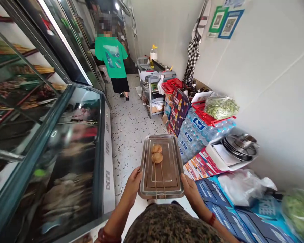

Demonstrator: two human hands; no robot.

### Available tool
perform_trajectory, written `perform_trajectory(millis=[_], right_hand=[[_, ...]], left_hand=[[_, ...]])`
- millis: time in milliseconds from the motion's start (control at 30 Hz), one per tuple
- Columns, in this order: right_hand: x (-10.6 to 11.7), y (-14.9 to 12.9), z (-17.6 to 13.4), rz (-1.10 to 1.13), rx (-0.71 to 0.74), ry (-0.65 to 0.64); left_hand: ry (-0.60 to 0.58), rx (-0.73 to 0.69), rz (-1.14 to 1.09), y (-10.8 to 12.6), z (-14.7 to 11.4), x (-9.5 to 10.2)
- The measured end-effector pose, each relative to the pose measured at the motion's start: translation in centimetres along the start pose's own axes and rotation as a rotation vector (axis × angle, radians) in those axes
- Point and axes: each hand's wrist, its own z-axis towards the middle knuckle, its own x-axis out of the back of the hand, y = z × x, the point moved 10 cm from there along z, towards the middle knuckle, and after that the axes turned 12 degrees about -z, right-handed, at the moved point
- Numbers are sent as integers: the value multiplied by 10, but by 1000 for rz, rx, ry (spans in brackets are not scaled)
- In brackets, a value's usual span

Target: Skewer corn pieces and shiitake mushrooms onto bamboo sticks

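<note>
holding tray (172, 162) between left hand (133, 182) and right hand (191, 189), pinching opposite sides, with skewers (157, 158) on top, roughly midway.

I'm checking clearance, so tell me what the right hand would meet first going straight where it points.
The right hand would likely first meet the rectangular metal tray it holds, though hidden fingertips leave its line uncertain.

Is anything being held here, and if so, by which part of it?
A metal tray, by its two long sides, toward the near end: left hand on the left rim, right hand on the right.
</note>
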Motion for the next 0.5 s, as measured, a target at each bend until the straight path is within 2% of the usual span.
perform_trajectory(millis=[100, 267, 400, 500], right_hand=[[-16, -25, 53, -1, -38, 16], [-52, -61, 158, 52, -113, -5], [-106, -94, 266, 141, -137, -141], [-152, -131, 354, 142, -127, -277]], left_hand=[[-57, 12, 11, 42, 61, -16], [-80, 39, -16, 79, 169, -23], [-40, 21, -32, 121, 267, -18], [42, -2, -49, 166, 333, -8]])
